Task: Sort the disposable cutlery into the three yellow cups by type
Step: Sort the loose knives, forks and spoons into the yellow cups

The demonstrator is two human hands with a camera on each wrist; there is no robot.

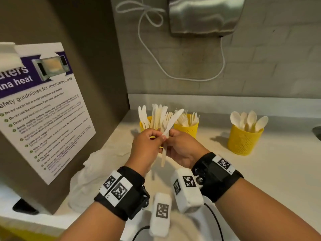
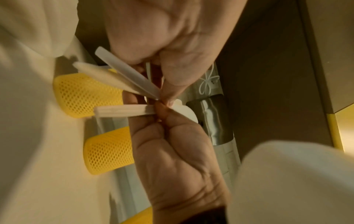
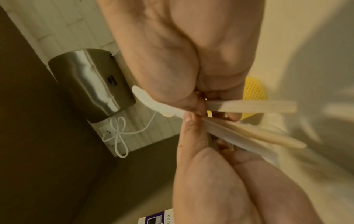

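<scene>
Three yellow mesh cups stand along the back of the counter: the left cup (image 1: 143, 126) holds knives, the middle cup (image 1: 189, 128) forks, the right cup (image 1: 243, 140) spoons. In front of the left cup my two hands meet in the air. My right hand (image 1: 170, 135) pinches a pale knife (image 1: 173, 119) with its serrated blade up and its handle (image 3: 249, 106) hanging down. My left hand (image 1: 161, 137) pinches a small bunch of cutlery (image 2: 126, 75) by the middle. Fork tines (image 1: 169, 117) show above it, and the fanned handles (image 3: 258, 136) point away.
A microwave safety poster (image 1: 43, 110) leans on the brown wall at the left. A steel wall unit (image 1: 205, 14) hangs above, with a looped white cord (image 1: 152, 49). Crumpled white wrapping (image 1: 97, 171) lies on the counter near my left wrist. A sink edge (image 1: 317, 133) shows at far right.
</scene>
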